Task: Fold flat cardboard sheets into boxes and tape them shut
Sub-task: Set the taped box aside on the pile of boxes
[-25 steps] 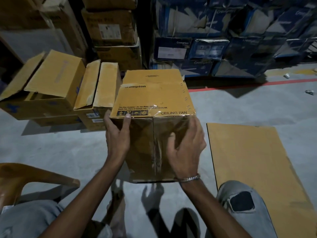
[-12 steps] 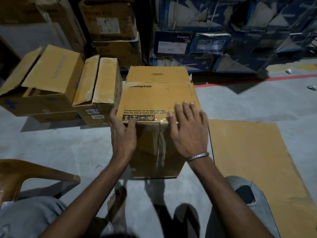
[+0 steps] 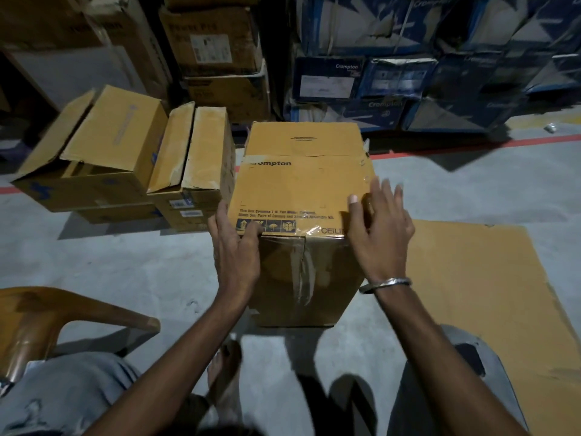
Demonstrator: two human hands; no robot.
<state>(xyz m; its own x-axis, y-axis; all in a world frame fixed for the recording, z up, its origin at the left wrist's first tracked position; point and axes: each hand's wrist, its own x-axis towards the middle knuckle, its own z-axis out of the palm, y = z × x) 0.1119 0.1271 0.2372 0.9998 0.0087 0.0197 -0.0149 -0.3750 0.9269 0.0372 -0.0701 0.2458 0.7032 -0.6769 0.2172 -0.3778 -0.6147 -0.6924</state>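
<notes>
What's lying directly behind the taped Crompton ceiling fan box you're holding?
Stacked blue Crompton cartons against the wall stand behind the taped brown cardboard box. A red floor line runs past; the floor right behind the box is hidden.

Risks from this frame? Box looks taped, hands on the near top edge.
1. The clear tape down the box front seam looks wrinkled, so it may peel.
2. Right hand is blurred and spread open at the corner; only the left hand steadies the box, which could tip toward the open boxes beside it.
</notes>
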